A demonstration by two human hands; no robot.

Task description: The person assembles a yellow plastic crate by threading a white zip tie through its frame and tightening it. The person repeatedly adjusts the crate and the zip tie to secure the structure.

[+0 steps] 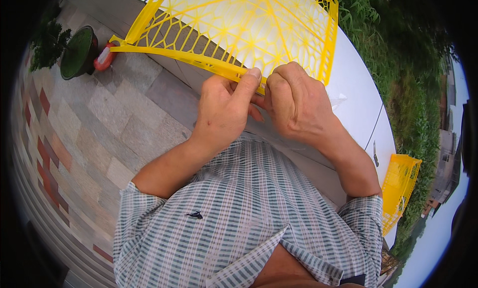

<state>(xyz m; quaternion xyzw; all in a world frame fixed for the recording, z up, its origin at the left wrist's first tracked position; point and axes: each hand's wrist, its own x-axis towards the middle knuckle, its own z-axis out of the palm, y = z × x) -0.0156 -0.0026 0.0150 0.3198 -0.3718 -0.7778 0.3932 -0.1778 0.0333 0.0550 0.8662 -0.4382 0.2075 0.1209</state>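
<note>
A yellow plastic basket (209, 65) with an openwork lattice of ribs lies tilted before me, its near rim toward my body. My left hand (224, 106) is closed on that rim, thumb on top and fingers curled underneath. Close beside it, my right hand (301, 99) has its fingers bent down over the rim near the right corner, pinched together. The two hands nearly touch. Whatever lies under the right fingertips is hidden by the hand.
A white surface (356, 76) is under the basket and runs along the right. Another yellow lattice basket (401, 181) stands on it, near a small dark tool (375, 153). At left, a potted plant (79, 56) and a red object (103, 59) stand by the paving (114, 114). Greenery (403, 84) borders the right.
</note>
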